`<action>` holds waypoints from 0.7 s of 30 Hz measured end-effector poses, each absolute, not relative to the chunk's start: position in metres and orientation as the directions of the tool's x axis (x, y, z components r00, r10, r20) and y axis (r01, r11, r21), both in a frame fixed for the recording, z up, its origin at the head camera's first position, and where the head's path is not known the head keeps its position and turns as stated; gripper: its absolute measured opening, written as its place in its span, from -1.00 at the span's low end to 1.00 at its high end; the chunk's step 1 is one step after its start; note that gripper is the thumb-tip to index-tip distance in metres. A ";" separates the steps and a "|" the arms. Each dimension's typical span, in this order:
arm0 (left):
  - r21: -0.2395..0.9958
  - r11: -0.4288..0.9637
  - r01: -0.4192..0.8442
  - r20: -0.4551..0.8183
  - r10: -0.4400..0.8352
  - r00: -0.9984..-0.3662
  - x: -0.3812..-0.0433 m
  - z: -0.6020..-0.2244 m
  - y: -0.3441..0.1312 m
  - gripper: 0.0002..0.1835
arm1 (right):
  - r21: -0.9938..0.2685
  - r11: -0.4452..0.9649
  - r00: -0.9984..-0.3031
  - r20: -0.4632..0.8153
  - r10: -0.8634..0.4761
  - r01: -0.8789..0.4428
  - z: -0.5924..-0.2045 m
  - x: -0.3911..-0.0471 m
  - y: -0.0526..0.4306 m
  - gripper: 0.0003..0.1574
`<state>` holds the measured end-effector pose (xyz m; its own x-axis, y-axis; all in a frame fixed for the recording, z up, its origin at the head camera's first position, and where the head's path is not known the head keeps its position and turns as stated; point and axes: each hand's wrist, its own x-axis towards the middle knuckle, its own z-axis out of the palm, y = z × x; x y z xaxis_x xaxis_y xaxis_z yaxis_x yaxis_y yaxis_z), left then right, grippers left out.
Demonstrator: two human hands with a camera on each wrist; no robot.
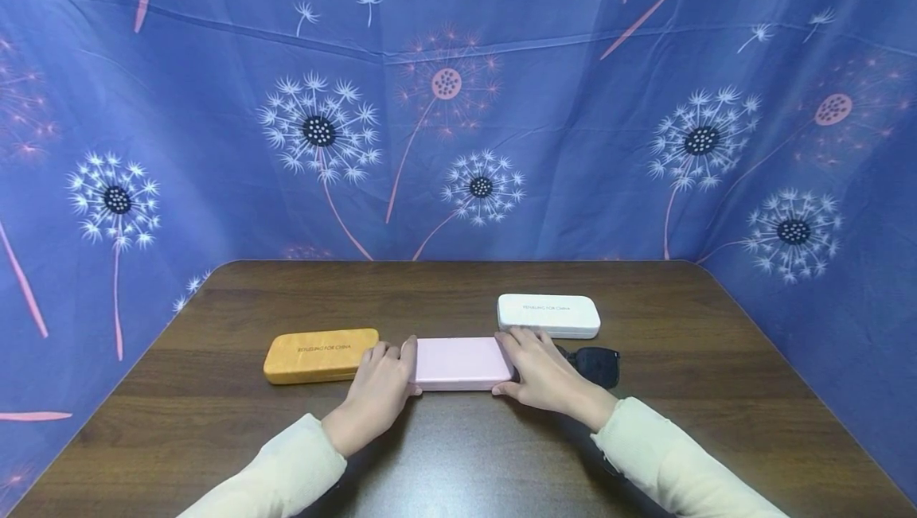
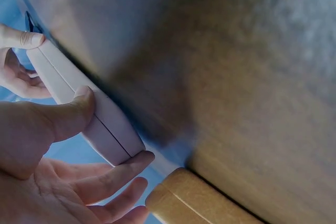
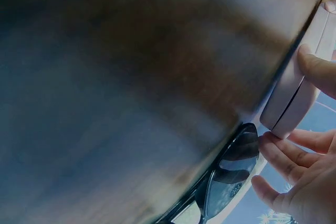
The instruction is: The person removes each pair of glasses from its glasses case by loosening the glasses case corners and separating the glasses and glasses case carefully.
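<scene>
A pink glasses case point(image 1: 462, 363) lies flat on the table with its lid down, between my two hands. My left hand point(image 1: 383, 383) grips its left end, the thumb on the front side along the lid seam and the fingers round the end. The other end is held by my right hand point(image 1: 548, 371), thumb at the front and fingers at the far corner. Black sunglasses point(image 1: 600, 365) lie just right of the right hand, partly hidden behind it. In the right wrist view, a dark lens point(image 3: 231, 171) shows close beside the fingertips.
An orange-yellow glasses case point(image 1: 318, 355) with small lettering lies left of the left hand. Behind the right hand is a white glasses case point(image 1: 548, 315). A blue dandelion-print cloth point(image 1: 566, 144) hangs round the back and sides of the brown wooden table point(image 1: 458, 454).
</scene>
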<state>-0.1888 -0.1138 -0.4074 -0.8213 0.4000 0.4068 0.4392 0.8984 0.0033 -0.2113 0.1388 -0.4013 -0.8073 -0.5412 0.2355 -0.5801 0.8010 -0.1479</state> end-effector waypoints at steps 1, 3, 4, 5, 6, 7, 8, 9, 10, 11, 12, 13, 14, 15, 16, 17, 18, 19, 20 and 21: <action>0.000 0.897 0.442 0.410 0.403 -0.819 -0.188 -0.408 -0.114 -0.26 | -0.143 0.798 -0.803 0.241 -0.545 -0.585 -0.402 -0.211 0.139 -0.05; -0.003 0.896 0.444 0.413 0.405 -0.816 -0.188 -0.409 -0.114 -0.26 | -0.134 0.794 -0.795 0.251 -0.551 -0.593 -0.403 -0.210 0.139 -0.06; -0.008 0.896 0.444 0.415 0.407 -0.814 -0.187 -0.409 -0.114 -0.26 | -0.135 0.794 -0.796 0.251 -0.551 -0.593 -0.403 -0.210 0.139 -0.06; -0.012 0.895 0.445 0.417 0.409 -0.812 -0.187 -0.410 -0.114 -0.26 | -0.131 0.794 -0.795 0.250 -0.552 -0.593 -0.403 -0.209 0.139 -0.06; -0.015 0.896 0.444 0.417 0.410 -0.811 -0.187 -0.410 -0.114 -0.26 | -0.128 0.795 -0.795 0.250 -0.553 -0.593 -0.404 -0.209 0.139 -0.06; -0.017 0.896 0.444 0.414 0.410 -0.813 -0.186 -0.410 -0.114 -0.26 | -0.126 0.795 -0.794 0.250 -0.554 -0.594 -0.404 -0.209 0.139 -0.06; -0.019 0.896 0.444 0.415 0.411 -0.812 -0.186 -0.410 -0.114 -0.27 | -0.122 0.795 -0.794 0.250 -0.554 -0.594 -0.404 -0.209 0.139 -0.06; -0.022 0.896 0.443 0.416 0.411 -0.811 -0.186 -0.410 -0.115 -0.27 | -0.119 0.797 -0.795 0.247 -0.554 -0.592 -0.404 -0.210 0.139 -0.06; -0.024 0.896 0.444 0.417 0.412 -0.810 -0.186 -0.410 -0.115 -0.27 | -0.114 0.796 -0.793 0.247 -0.557 -0.594 -0.404 -0.210 0.139 -0.06; -0.026 0.896 0.443 0.415 0.413 -0.810 -0.186 -0.410 -0.115 -0.28 | -0.109 0.796 -0.792 0.246 -0.558 -0.595 -0.404 -0.210 0.139 -0.05; -0.026 0.896 0.444 0.414 0.413 -0.811 -0.185 -0.410 -0.115 -0.28 | -0.106 0.796 -0.791 0.246 -0.560 -0.596 -0.405 -0.210 0.139 -0.05; -0.027 0.895 0.445 0.413 0.415 -0.811 -0.185 -0.410 -0.115 -0.28 | -0.101 0.796 -0.790 0.245 -0.562 -0.597 -0.405 -0.210 0.139 -0.05; -0.028 0.895 0.445 0.410 0.417 -0.811 -0.185 -0.411 -0.115 -0.28 | -0.097 0.797 -0.790 0.242 -0.563 -0.597 -0.404 -0.210 0.139 -0.05; -0.030 0.895 0.446 0.407 0.418 -0.812 -0.185 -0.411 -0.115 -0.28 | -0.095 0.797 -0.791 0.239 -0.563 -0.596 -0.404 -0.209 0.139 -0.05; -0.030 0.894 0.447 0.405 0.420 -0.812 -0.184 -0.411 -0.115 -0.28 | -0.091 0.799 -0.792 0.234 -0.563 -0.595 -0.404 -0.209 0.139 -0.05; -0.031 0.894 0.447 0.401 0.421 -0.814 -0.184 -0.411 -0.115 -0.28 | -0.089 0.800 -0.794 0.230 -0.563 -0.593 -0.404 -0.209 0.139 -0.05; -0.034 0.894 0.448 0.400 0.422 -0.813 -0.184 -0.411 -0.115 -0.27 | -0.085 0.802 -0.795 0.225 -0.563 -0.591 -0.403 -0.209 0.139 -0.05; -0.036 0.894 0.447 0.400 0.423 -0.813 -0.184 -0.412 -0.115 -0.27 | -0.081 0.803 -0.797 0.221 -0.563 -0.590 -0.403 -0.208 0.140 -0.05; -0.037 0.893 0.448 0.400 0.424 -0.813 -0.183 -0.411 -0.115 -0.27 | -0.078 0.805 -0.798 0.217 -0.562 -0.588 -0.403 -0.208 0.140 -0.05; -0.037 0.893 0.449 0.401 0.425 -0.811 -0.183 -0.411 -0.115 -0.27 | -0.074 0.806 -0.799 0.216 -0.562 -0.587 -0.403 -0.208 0.140 -0.05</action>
<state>-0.1829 -0.1152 -0.4114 -0.8115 0.4251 0.4011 0.4491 0.8927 -0.0375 -0.2077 0.1402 -0.4029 -0.7986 -0.5619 0.2155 -0.5872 0.8061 -0.0742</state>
